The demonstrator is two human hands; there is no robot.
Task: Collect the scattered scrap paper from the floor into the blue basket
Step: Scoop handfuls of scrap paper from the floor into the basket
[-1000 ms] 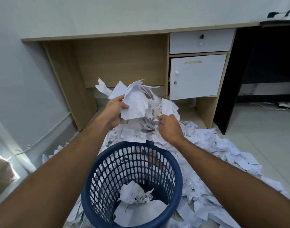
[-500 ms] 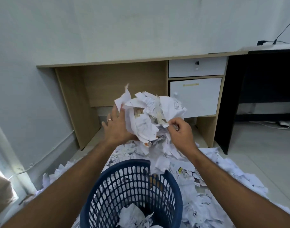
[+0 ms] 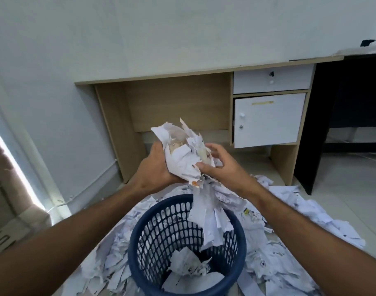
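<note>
Left hand (image 3: 155, 169) cups a wad of scrap paper (image 3: 183, 154) from below and from its left side, fingers curled round the back of it. Right hand (image 3: 220, 166) sits on the wad's right side, thumb pressed to the paper; its fingers are spread and only loosely bent, so grip looks light. Both forearms are bare.

Wad: white office paper, torn and crumpled into sharp folds and ragged points, some tan or yellowish pieces inside; dark print shows on a few scraps. A long strip (image 3: 206, 216) hangs down from under the hands.

Directly below the hands: blue basket (image 3: 140, 248), round, dark blue plastic, lattice wall of small oval holes, smooth thick rim. The hanging strip dips inside its rim. Crumpled white sheets lie at the bottom.

Around the basket and off to the right of the hands: loose paper litter (image 3: 289, 231) spread thick on pale floor tiles (image 3: 343, 189).

Beyond the hands: wooden desk (image 3: 176, 103), light grain laminate, with a white drawer (image 3: 272, 79) and a white cupboard door (image 3: 268, 120) to the right, small round knobs. Plain pale wall (image 3: 140, 35) behind.

Against half a second ago: the wad is tighter, carried nearer over the basket; right hand has loosened from a pinch.
</note>
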